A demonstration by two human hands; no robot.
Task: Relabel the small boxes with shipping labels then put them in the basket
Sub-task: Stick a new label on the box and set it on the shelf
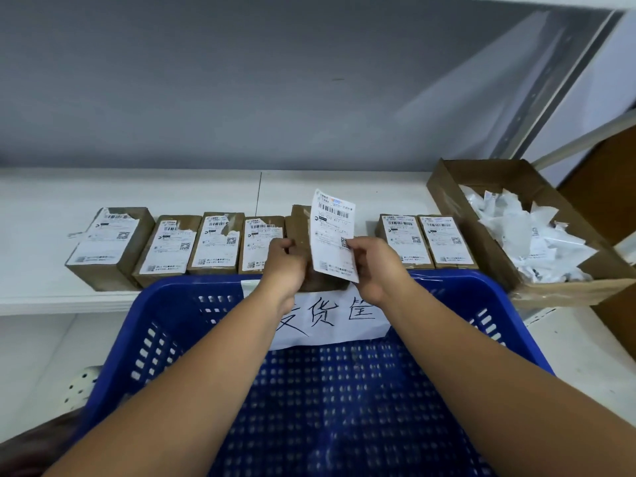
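A big blue basket (161, 325) sits nearest, and both arms reach over it. Its blue floor, full of little holes, shows between the arms. A white paper sign (330, 318) with black writing hangs on its far wall. To the right, on the white table (137, 191), is an open cardboard box (568, 290) holding a heap of torn white paper scraps (530, 242). Six brown small boxes (216, 242) lie in a row on the table behind the basket, four to the left of the hands and two to the right. Each has a white label on top, and some are ripped. Between them, the left hand (285, 259) grips one more brown box (299, 235), fingers (287, 244) curled round its side. The right hand (371, 263) pinches a shipping label (334, 232) by its right edge in front of that box. I cannot tell how much of it is stuck down.
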